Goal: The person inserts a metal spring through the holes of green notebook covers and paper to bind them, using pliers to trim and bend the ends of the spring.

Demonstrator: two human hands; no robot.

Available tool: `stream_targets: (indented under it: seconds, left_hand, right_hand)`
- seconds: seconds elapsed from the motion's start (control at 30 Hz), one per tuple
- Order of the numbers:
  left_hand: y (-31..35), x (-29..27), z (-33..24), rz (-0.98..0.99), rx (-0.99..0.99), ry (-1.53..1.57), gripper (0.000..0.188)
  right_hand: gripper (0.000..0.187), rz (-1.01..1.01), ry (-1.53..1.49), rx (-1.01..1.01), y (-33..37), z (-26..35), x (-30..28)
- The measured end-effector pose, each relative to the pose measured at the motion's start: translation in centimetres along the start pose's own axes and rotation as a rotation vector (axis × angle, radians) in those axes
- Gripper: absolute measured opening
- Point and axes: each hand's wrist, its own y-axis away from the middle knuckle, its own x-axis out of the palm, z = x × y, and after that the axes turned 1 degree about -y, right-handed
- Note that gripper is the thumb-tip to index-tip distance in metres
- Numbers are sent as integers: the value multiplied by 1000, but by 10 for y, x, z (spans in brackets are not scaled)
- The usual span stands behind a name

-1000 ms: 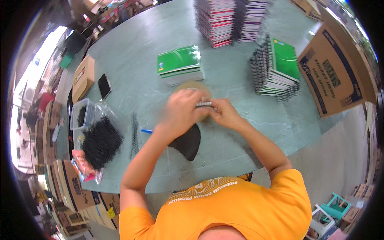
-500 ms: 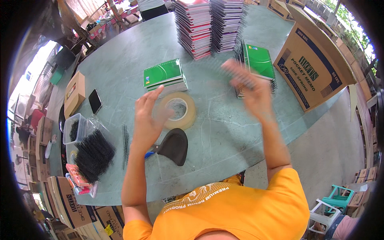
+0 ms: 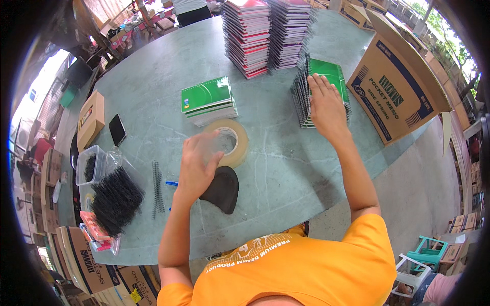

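Beneath the right fingers (image 3: 320, 85) — extended, gripping nothing — lie green notebooks (image 3: 335, 74); left fingers (image 3: 196, 144) hang parted, empty, near the tape (image 3: 241, 149).

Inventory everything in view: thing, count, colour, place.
Rectangular notebook pile: 1, green-topped, centre
Short spiral-bound notebook stack: 1, green-topped, right
Tall spiral-bound notebook stacks: 2, red-edged, purple-edged, top
Round tape roll: 1, tan, centre
Curved flat piece: 1, black, tape's near side
Half-hidden tool: 1, blue-handled, centre-left
Thin coils: many, black, left
Plastic tub: 1, clear, left
Flat phone: 1, black, left
Cardboard boxes: many, brown, right, left, background
Packets: several, orange-pink, lower left
Table: 1, grey-green, middle
Plastic stools: 2, green, white, lower right
Standing person: 1, white-topped, top
T-shirt: 1, orange, bottom
Left grip: 1, bare, overlapping tape
Right grip: 1, bare, over short stack
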Motion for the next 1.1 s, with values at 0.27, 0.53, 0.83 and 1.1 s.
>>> stream_targets:
  seconds: [0.27,0.53,0.83,1.1]
  left_hand:
    - [14,9,20,44,-31,-3,40]
    - [37,6,32,35,24,-21,36]
    - [89,-9,48,50,-204,-185,30]
    - [21,31,31,-146,-337,638,34]
  right_hand:
    - [42,-96,-275,47,-9,5,-14]
    - [37,-154,-639,-447,-77,182,61]
    - [35,77,-491,-440,-64,186,93]
    - [21,209,-1207,-59,-60,155,89]
